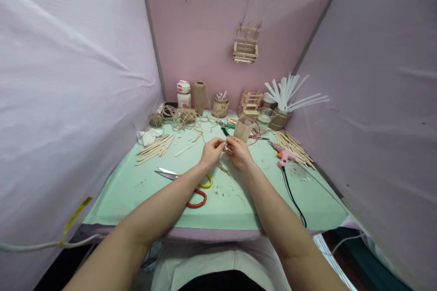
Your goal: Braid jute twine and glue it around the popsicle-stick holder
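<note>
Where the green-covered desk (136, 211) carries the work, stock is laid out on both sides and along the back. The tangle of twine (187, 117) lies at the back left, with loose strands. Flat wooden sticks are unused: one heap (296, 146) at the right, a smaller heap (155, 149) at the left. The scissors (169, 174) lie with blades slightly parted, partly masked from view. The glue gun (284, 156) rests on the desk at the right, not in use.

Left hand (212, 151) and right hand (240, 151) meet near the desk's centre, fingertips pinched together. Any part gripped between them is too small to identify.

The stick container (243, 130) is upright, just behind the right hand; contact cannot be confirmed. Status, by judgement: its wall of side-by-side sticks is assembled and holds its shape; the fingertip operation is incomplete. The number of remaining steps cannot be determined. No twine band is discernible on the container at this size. A short twine scrap (223, 169) lies on the desk just below the hands.
</note>
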The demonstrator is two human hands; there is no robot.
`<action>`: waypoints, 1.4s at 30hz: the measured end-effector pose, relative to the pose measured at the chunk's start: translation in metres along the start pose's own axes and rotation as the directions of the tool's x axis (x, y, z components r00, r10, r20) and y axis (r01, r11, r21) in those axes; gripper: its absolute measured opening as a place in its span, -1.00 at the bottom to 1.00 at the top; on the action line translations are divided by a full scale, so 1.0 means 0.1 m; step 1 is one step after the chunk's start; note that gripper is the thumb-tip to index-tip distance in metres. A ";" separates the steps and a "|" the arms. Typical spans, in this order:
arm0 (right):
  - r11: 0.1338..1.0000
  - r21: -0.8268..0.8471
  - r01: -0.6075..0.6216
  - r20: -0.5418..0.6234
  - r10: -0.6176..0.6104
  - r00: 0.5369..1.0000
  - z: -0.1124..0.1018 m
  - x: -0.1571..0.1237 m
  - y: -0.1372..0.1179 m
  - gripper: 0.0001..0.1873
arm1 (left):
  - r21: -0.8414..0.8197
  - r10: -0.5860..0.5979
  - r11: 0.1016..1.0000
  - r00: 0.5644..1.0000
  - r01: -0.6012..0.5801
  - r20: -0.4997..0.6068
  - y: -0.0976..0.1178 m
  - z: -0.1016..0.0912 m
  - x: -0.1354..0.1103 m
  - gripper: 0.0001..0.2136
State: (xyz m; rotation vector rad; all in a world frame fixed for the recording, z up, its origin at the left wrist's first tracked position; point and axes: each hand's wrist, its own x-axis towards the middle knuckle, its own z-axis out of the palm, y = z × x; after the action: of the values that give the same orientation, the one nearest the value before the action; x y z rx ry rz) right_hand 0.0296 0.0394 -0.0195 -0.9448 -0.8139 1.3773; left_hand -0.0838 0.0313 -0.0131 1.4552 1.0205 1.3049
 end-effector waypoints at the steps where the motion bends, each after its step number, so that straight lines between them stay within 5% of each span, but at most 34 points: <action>1: 0.999 -0.039 -0.008 -0.003 0.007 1.000 -0.01 0.00 -0.01 -0.72 | 0.022 -0.009 1.000 1.000 0.009 -0.008 -0.01 -0.01 0.00 -0.84; 7: 0.943 -0.313 0.110 -0.024 -0.123 0.992 -0.03 -0.01 0.00 -0.71 | 0.104 -0.007 0.995 0.999 0.013 -0.053 -0.07 -0.07 0.01 -0.81; 12: 0.798 -0.520 0.306 0.009 -0.353 0.936 -0.01 -0.02 0.01 -0.70 | 0.196 0.016 0.981 0.997 -0.001 -0.076 -0.08 -0.08 -0.01 -0.81; 16: 0.730 -0.588 0.349 0.029 -0.412 0.911 0.00 -0.04 0.01 -0.71 | 0.265 0.061 0.964 0.993 -0.031 -0.105 -0.06 -0.08 -0.03 -0.81; 24: 0.747 -0.571 0.342 0.052 -0.382 0.923 0.00 -0.04 0.03 -0.73 | 0.310 0.118 0.948 0.983 -0.070 -0.139 -0.09 -0.08 -0.01 -0.82; 33: 0.696 -0.627 0.349 0.093 -0.377 0.921 -0.01 -0.03 0.03 -0.71 | 0.170 0.027 0.985 0.986 0.002 -0.164 -0.10 -0.08 0.01 -0.87; 42: 0.890 -0.437 0.128 0.035 -0.126 0.991 -0.01 -0.04 0.05 -0.72 | -0.085 -0.101 0.992 0.984 0.090 -0.146 -0.13 -0.06 0.04 -0.84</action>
State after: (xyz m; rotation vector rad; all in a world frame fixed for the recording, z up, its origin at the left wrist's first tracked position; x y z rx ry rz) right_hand 0.0282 0.0355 -0.0238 -1.2091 -1.2023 1.0999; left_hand -0.0893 0.0391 -0.0243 1.2488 1.1104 1.3850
